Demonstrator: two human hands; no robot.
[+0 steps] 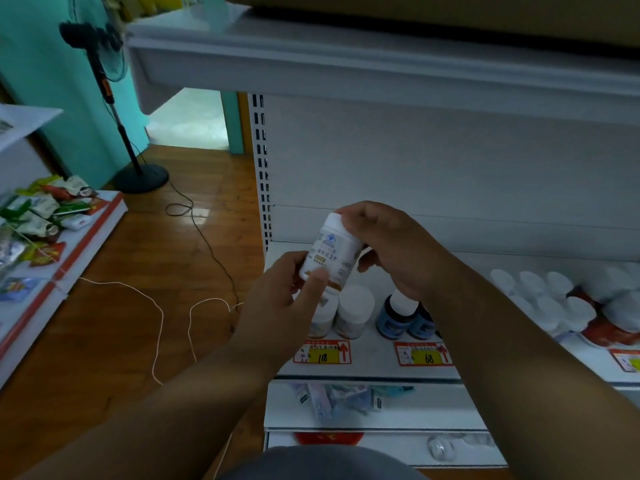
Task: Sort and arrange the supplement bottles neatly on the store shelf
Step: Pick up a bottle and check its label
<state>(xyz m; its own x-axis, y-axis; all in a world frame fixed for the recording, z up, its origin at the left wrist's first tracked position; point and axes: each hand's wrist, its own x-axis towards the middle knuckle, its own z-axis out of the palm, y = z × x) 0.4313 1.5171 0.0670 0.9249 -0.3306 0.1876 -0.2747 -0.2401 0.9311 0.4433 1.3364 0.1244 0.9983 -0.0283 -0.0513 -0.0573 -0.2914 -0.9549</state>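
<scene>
We're gripping the white bottle [330, 252] tilted w/ both hands, left hand [284, 303] & right hand [391, 247] curling round it, risking toppling the bottles [353, 311] below.

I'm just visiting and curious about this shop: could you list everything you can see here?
Held bottle: one, white with white cap, tilted above the shelf, in both hands.
White-capped bottles: at least two, pale labels, shelf front above the 118 tag.
Blue bottles: two, dark blue, white caps, above the 68 tag.
Red-labelled bottles: a cluster, white caps, shelf right; count unclear.
Price tags: three visible, red and yellow, shelf edge.
Shelf: white metal.
Snack packets: many, green and red, left stand.
Fan: one, black, standing on the wooden floor.
Left hand: grips the bottle's base.
Right hand: grips its top.
</scene>
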